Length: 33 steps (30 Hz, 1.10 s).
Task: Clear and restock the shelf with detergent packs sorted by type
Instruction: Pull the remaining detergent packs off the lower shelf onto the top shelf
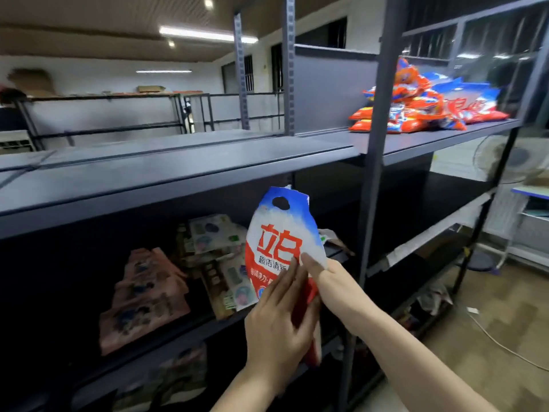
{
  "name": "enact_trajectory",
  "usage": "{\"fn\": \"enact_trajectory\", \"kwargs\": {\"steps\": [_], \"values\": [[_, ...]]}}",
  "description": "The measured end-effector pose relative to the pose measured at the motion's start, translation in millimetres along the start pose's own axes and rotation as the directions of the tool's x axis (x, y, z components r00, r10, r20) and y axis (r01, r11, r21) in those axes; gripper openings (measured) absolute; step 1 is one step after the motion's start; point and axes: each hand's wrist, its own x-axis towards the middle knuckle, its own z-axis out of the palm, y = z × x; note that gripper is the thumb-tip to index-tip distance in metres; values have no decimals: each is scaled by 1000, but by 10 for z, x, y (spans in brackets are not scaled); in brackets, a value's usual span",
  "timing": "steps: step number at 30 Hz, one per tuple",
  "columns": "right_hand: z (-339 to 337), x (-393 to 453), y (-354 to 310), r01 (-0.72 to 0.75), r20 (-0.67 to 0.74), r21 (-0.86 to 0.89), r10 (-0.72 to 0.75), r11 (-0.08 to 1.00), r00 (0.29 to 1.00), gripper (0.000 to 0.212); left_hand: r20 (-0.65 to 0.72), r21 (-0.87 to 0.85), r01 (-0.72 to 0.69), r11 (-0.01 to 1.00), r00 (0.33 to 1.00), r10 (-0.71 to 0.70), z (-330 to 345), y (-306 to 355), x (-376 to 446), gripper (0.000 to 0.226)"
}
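A white, blue and red detergent pack (280, 233) with a handle hole at its top stands upright in front of the middle shelf. My right hand (332, 281) pinches its right edge, thumb on the front. Against the lower front of the pack lies my left hand (279, 319), fingers straight. A heap of orange, blue and white detergent packs (427, 99) lies on the top shelf (208, 171) at the right. Pink packs (145, 295) and pale green-labelled packs (219, 257) lie on the middle shelf behind my hands.
A grey upright post (377, 144) stands just right of my hands. More packs (178, 376) sit dimly on a lower shelf. Further racks stand at the back left. A fan (511, 159) and a cable on the floor are at the right.
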Motion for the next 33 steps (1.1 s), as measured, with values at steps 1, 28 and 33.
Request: {"fn": "enact_trajectory", "kwargs": {"steps": [1, 28, 33], "values": [[-174, -3, -26, -13, -2, 27, 13, 1000, 1000, 33, 34, -22, -11, 1000, 999, 12, 88, 55, 57, 45], [-4144, 47, -156, 286, -609, 205, -107, 936, 786, 22, 199, -1, 103, 995, 975, -101, 2999, 1529, 2502, 23], [-4706, 176, -123, 344, -748, 121, -143, 931, 649, 23, 249, 413, -1, 911, 962, -112, 3426, 1481, 3022, 55]]}}
